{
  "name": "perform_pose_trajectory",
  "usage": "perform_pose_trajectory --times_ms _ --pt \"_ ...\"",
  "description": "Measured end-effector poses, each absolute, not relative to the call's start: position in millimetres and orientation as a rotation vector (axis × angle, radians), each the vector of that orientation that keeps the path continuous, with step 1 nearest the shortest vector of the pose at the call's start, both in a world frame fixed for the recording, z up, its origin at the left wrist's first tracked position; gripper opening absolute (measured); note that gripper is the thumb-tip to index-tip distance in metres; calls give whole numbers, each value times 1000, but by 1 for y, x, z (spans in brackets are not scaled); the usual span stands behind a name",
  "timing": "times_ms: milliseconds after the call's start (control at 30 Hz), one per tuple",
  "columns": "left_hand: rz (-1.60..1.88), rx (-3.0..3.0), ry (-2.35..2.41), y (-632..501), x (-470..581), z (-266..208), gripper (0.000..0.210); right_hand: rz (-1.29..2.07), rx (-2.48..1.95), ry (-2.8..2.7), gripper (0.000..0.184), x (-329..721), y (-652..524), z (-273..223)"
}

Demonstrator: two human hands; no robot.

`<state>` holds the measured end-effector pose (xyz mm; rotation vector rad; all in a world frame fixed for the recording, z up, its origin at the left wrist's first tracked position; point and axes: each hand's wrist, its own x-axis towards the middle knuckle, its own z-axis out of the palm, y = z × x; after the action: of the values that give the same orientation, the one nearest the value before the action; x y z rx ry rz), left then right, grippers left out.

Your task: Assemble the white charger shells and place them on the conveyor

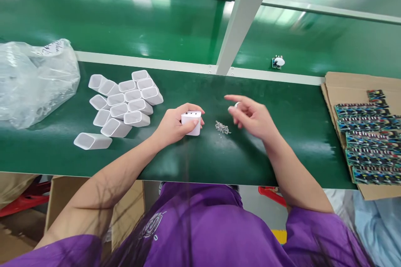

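My left hand (176,124) is closed around a white charger (191,124), a block with rounded edges and several small slots in its top face. The thumb presses on its near side. To the right of a small pile of tiny clear or metallic parts (222,127), my right hand (252,117) hovers with index finger stretched out and thumb apart from it. Its other fingers curl inward. A small white spot (237,104) shows between these fingers; I cannot tell what it is. To the left stand several white hollow housings (119,110), open at the top, with one lying nearer me.
A clear plastic bag (34,83) lies at the far left of the green table (188,164). At the right, cardboard (333,87) carries rows of circuit boards (372,137). A single small board (278,62) sits behind the rail. A metal post (241,16) rises at the back.
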<state>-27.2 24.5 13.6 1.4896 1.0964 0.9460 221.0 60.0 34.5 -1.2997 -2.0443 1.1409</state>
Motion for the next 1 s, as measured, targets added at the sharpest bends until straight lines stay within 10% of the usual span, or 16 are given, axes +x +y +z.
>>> perform_pose_trajectory --times_ms 133,633,1000 --pt "925 1160 919 23 -24 15 45 355 -1883 -2187 44 241 81 22" --pt "953 1074 934 23 -19 16 45 686 -1847 -2194 37 228 75 13" --pt "872 1324 1096 12 -6 16 34 626 -1025 -1962 8 176 16 32"
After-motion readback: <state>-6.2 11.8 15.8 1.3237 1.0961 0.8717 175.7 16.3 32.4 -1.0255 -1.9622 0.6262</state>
